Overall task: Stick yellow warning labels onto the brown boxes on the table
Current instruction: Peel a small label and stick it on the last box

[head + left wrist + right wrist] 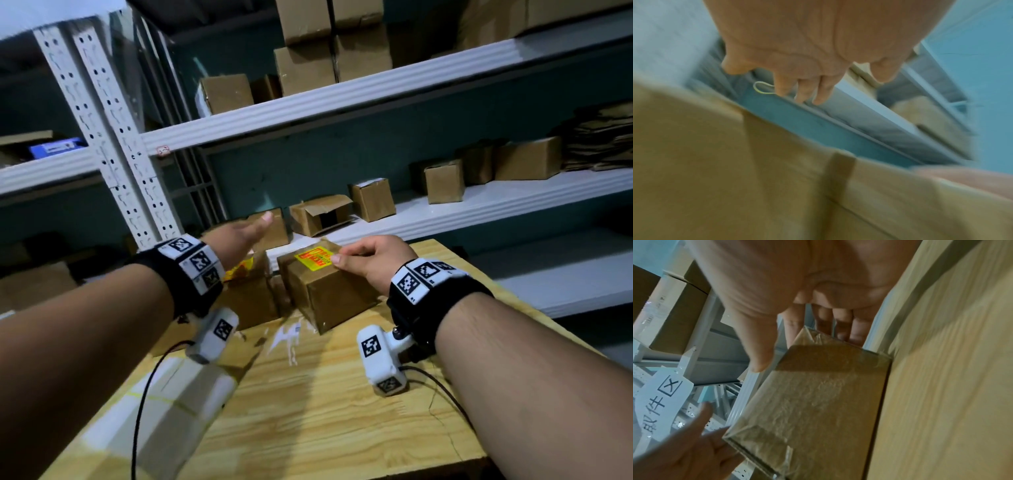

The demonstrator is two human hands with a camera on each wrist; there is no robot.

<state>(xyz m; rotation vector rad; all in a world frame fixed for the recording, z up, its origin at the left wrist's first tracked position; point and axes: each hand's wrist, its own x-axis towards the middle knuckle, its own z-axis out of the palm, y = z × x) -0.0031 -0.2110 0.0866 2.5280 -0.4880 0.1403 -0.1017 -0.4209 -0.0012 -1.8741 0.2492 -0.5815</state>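
Observation:
A brown box [329, 291] stands on the wooden table [342, 411] with a yellow and red warning label [313, 258] stuck on its top. My right hand [339, 258] holds this box at its top right edge, right beside the label. In the right wrist view the fingers [840, 324] curl over the box's [818, 402] far edge and the thumb lies on the near side. A second brown box [246, 298] to its left also bears a yellow label [241, 269]. My left hand [260, 222] hovers above it, flat and empty, stretched towards the shelf; the left wrist view is blurred.
White metal shelves [445, 212] behind the table carry several brown boxes, one with open flaps [318, 214]. Flattened cardboard [603, 137] is stacked at the far right. White backing scraps [287, 337] and a pale sheet [171, 394] lie on the table. Camera cables trail under both wrists.

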